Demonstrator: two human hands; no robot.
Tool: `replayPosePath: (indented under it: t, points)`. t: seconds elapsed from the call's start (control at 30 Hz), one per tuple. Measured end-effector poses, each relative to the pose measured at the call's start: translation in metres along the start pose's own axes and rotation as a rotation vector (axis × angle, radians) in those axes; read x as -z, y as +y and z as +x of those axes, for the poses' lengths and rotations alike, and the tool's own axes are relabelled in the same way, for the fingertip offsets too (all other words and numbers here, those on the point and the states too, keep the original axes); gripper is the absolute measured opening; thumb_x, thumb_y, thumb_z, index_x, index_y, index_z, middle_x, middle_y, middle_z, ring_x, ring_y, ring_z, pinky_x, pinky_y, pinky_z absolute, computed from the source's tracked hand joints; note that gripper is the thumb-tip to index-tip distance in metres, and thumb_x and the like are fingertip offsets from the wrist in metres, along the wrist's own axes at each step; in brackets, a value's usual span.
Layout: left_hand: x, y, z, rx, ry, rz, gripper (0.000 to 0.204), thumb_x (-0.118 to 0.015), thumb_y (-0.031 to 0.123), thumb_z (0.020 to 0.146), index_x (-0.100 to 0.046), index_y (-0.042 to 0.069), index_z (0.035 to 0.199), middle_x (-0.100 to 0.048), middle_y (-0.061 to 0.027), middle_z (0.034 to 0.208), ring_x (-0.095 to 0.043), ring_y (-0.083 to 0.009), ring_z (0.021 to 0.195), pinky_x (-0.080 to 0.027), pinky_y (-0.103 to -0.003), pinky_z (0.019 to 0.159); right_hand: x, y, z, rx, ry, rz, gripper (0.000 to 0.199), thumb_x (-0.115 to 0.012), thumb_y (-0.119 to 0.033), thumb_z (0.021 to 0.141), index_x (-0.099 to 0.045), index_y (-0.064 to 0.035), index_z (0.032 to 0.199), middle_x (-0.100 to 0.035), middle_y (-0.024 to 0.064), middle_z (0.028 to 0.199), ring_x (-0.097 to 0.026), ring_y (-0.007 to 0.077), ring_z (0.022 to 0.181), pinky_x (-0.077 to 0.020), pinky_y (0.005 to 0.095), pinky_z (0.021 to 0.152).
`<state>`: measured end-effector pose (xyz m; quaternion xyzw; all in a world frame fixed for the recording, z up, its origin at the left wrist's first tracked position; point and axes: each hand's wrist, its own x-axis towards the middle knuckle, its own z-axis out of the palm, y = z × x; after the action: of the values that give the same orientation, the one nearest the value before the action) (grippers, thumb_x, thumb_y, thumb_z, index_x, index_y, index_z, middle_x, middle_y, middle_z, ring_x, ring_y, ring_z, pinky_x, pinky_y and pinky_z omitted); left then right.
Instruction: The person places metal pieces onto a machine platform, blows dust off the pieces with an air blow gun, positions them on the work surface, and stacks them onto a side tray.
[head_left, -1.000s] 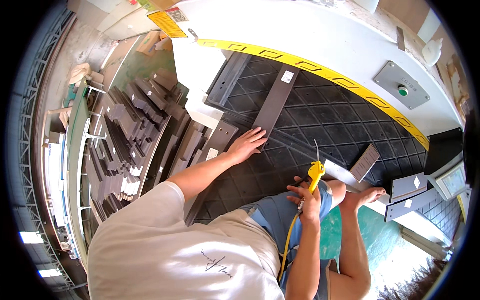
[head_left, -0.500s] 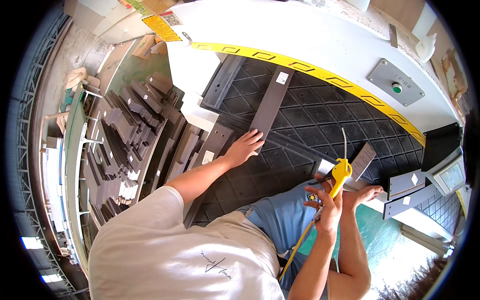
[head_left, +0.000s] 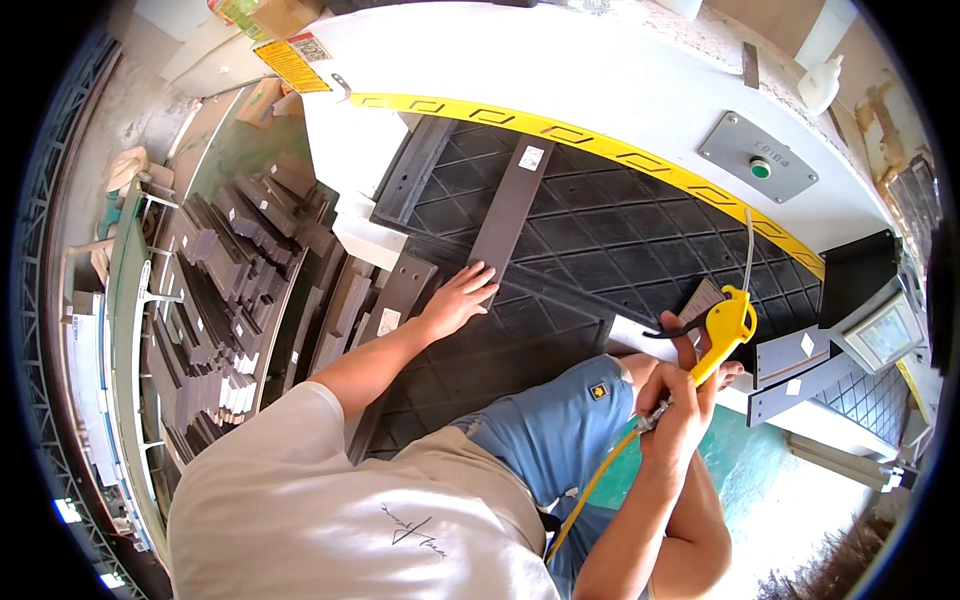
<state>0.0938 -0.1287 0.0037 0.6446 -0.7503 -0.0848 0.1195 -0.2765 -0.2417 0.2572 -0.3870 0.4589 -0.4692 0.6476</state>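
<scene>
My left hand [head_left: 458, 300] lies with its fingers stretched across the lower part of a long dark brown board [head_left: 515, 195], which has a white label near its far end. The board rests on a black ribbed surface [head_left: 590, 225]. In my right hand [head_left: 680, 400] is a yellow air blow gun [head_left: 724, 335], with my fingers wrapped round its handle. Its thin metal nozzle [head_left: 749, 250] points away from me, and a yellow hose [head_left: 590, 490] runs from its lower end down past my shorts.
Left of me are stacked dark boards [head_left: 230, 260]. A white machine edge with a yellow strip [head_left: 560, 132] curves across the far side, with a green button [head_left: 760, 168]. At right are two dark panels [head_left: 790, 375] and a small screen [head_left: 885, 338]. My bent leg [head_left: 700, 545] is behind my right forearm.
The blow gun has moved right in my right hand, and my fingers have closed further round it. My left hand stays on the board; the whole view has shifted a little.
</scene>
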Motion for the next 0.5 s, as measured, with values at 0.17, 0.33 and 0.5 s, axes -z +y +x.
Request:
replayPosePath:
  t: [0.17,0.33,0.5]
  points:
    - [0.001,0.001,0.000,-0.004,0.006,0.000,0.057,-0.081,0.026,0.091,-0.067,0.008,0.144,-0.050,-0.0122,0.165,-0.040,-0.0339,0.158,-0.036,-0.049,0.130,-0.003,-0.014,0.031,0.043,-0.004,0.048,0.051,-0.047,-0.003,0.100,-0.042,0.0055,0.149,-0.064,0.0300,0.142,-0.046,0.0074,0.047,-0.0353,0.0200,0.040]
    - [0.002,0.003,0.000,0.005,0.007,-0.025,0.058,-0.082,0.026,0.090,-0.068,0.008,0.143,-0.051,-0.0121,0.164,-0.040,-0.0343,0.157,-0.036,-0.049,0.130,-0.004,-0.016,0.050,0.062,0.010,-0.038,0.051,-0.046,-0.003,0.099,-0.041,0.0054,0.150,-0.068,0.0282,0.135,-0.044,0.0077,0.046,-0.0344,0.0210,0.040]
    - [0.002,0.003,0.000,-0.006,0.005,-0.023,0.059,-0.082,0.027,0.090,-0.067,0.008,0.144,-0.050,-0.0122,0.165,-0.040,-0.0344,0.157,-0.036,-0.049,0.130,0.012,0.019,0.002,-0.151,0.007,-0.036,0.042,-0.050,-0.003,0.096,-0.050,0.0059,0.137,-0.070,0.0192,0.104,-0.044,0.0084,0.043,-0.0365,0.0229,0.038]
